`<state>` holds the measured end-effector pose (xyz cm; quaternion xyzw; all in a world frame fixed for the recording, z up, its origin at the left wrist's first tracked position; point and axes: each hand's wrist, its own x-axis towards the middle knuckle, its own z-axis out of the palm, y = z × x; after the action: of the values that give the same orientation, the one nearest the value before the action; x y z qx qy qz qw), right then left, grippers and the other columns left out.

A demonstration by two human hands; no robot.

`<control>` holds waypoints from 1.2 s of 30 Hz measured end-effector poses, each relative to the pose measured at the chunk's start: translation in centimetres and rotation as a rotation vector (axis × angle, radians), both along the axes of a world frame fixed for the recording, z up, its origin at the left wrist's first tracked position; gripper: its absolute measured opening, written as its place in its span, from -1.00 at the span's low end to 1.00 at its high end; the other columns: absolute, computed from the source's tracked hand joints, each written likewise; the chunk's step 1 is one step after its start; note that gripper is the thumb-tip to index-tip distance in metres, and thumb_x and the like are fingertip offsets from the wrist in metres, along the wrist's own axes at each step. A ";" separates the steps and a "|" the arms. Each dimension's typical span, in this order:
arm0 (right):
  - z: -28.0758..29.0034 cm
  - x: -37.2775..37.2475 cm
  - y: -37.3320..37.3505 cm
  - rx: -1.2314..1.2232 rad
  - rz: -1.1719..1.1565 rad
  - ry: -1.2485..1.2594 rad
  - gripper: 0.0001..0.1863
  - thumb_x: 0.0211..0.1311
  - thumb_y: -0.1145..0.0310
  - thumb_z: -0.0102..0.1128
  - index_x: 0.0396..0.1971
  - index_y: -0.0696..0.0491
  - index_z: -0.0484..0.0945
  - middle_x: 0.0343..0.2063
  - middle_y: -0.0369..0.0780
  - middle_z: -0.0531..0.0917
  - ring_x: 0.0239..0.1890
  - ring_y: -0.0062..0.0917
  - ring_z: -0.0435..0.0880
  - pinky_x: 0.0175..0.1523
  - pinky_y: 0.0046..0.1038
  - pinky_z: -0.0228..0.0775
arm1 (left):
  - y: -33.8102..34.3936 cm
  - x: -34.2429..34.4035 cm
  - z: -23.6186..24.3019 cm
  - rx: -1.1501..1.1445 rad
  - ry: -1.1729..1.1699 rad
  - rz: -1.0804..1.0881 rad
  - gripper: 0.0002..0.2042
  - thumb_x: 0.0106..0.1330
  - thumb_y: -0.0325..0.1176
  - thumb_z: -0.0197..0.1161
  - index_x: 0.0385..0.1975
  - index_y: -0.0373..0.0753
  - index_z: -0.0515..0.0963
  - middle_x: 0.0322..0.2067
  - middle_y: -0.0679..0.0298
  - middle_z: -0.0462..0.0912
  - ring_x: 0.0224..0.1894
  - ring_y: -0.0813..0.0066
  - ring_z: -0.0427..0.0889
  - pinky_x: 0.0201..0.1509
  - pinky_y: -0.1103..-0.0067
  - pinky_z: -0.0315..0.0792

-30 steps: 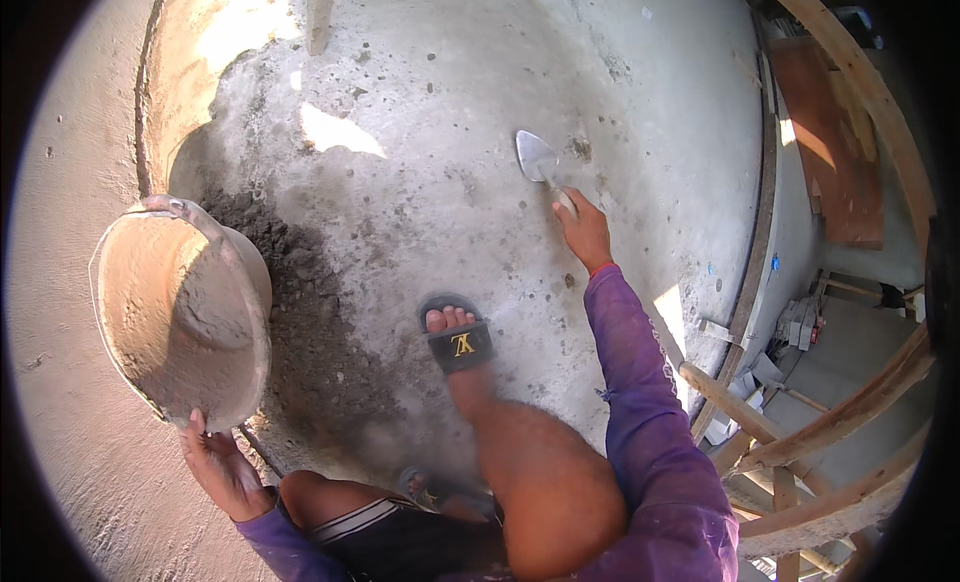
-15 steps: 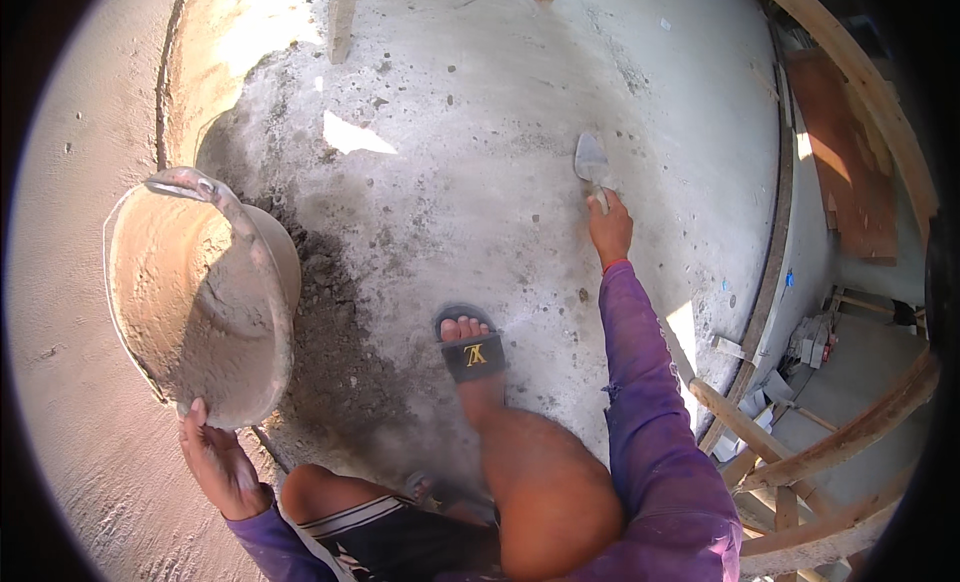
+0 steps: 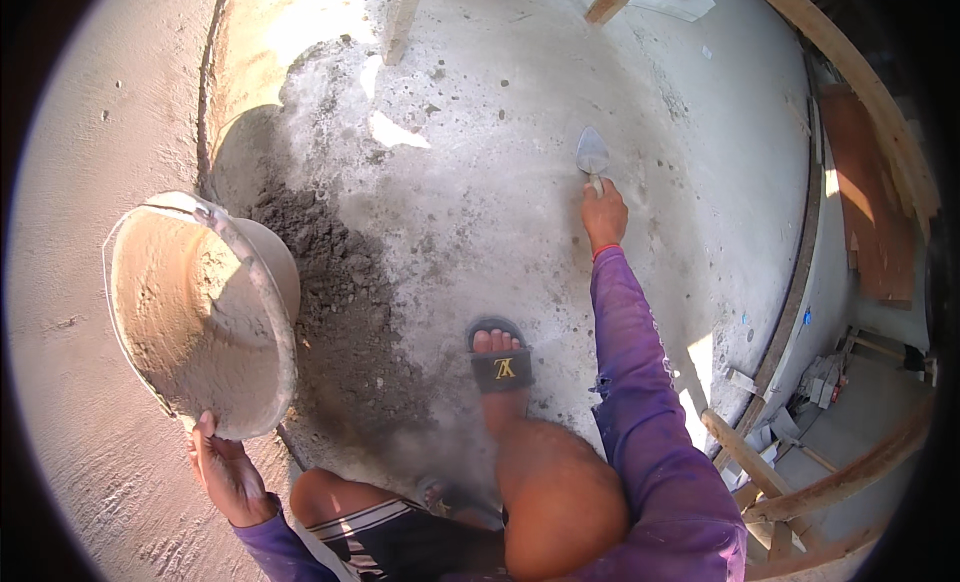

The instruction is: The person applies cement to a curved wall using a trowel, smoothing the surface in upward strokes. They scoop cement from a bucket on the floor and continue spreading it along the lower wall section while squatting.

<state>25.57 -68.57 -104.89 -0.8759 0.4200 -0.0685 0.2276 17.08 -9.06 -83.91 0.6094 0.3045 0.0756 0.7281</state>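
My left hand [image 3: 225, 467] grips the lower rim of a tilted, cement-coated bucket [image 3: 175, 332] with a wire handle; its inside faces up toward me. Dark, crumbly mortar [image 3: 340, 272] lies on the floor just right of the bucket. My right hand [image 3: 605, 212], at the end of a purple sleeve, is closed round the handle of a trowel [image 3: 592, 147], whose blade is held over the pale concrete floor [image 3: 500, 192]. One of my sandalled feet [image 3: 497, 362] is planted between bucket and trowel.
A rough concrete edge [image 3: 90, 182] runs along the left. Timber posts [image 3: 612, 0] stand at the top. At the right are a wooden frame [image 3: 840, 452], a brown board [image 3: 865, 182] and a lower area [image 3: 880, 397] with scattered debris.
The view has shifted, moving the floor and foot rightward in the picture. The trowel has moved slightly up and ahead, its blade turned more upright in the picture. Both grips are unchanged.
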 end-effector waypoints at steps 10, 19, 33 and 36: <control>1.0 9.2 6.3 0.119 0.437 0.002 -0.56 0.38 0.04 0.22 0.18 -0.15 0.64 -0.08 0.01 0.77 0.01 0.02 0.73 0.12 -0.04 0.56 | -1.4 -1.2 -0.9 -0.033 0.012 0.133 -0.85 0.36 -0.49 0.35 -0.13 -0.27 0.57 -0.10 0.20 0.68 0.02 0.43 0.65 0.21 0.43 0.51; -0.6 17.1 9.2 0.051 0.743 0.080 -0.57 0.39 0.06 0.18 0.15 -0.10 0.68 -0.08 -0.01 0.78 0.02 -0.01 0.73 0.13 -0.07 0.56 | 0.5 -4.5 -3.6 0.052 0.044 0.081 -0.63 0.41 -0.44 0.25 0.19 -0.30 0.51 0.15 0.16 0.64 0.21 0.33 0.58 0.37 0.35 0.37; -1.7 22.0 9.3 0.073 0.818 0.070 -0.58 0.37 0.03 0.22 0.12 -0.12 0.70 -0.11 -0.02 0.79 0.00 -0.05 0.75 0.12 -0.09 0.56 | 0.9 -6.1 -4.3 0.116 0.111 0.129 -0.58 0.31 -0.46 0.23 0.19 -0.35 0.54 0.08 0.18 0.68 0.13 0.39 0.61 0.31 0.41 0.40; 0.7 20.3 16.0 0.062 1.096 0.126 -0.57 0.38 0.03 0.23 0.15 -0.14 0.69 -0.11 -0.02 0.78 0.00 -0.06 0.75 0.12 -0.10 0.57 | 0.0 -5.1 -1.9 0.120 0.098 0.090 -0.59 0.26 -0.45 0.24 0.14 -0.35 0.56 0.00 0.23 0.69 0.04 0.43 0.62 0.25 0.44 0.41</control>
<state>45.83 -52.52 -104.17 -0.9616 -0.0826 0.1250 0.2299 11.98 -9.08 -85.84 0.6405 0.3618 0.0967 0.6705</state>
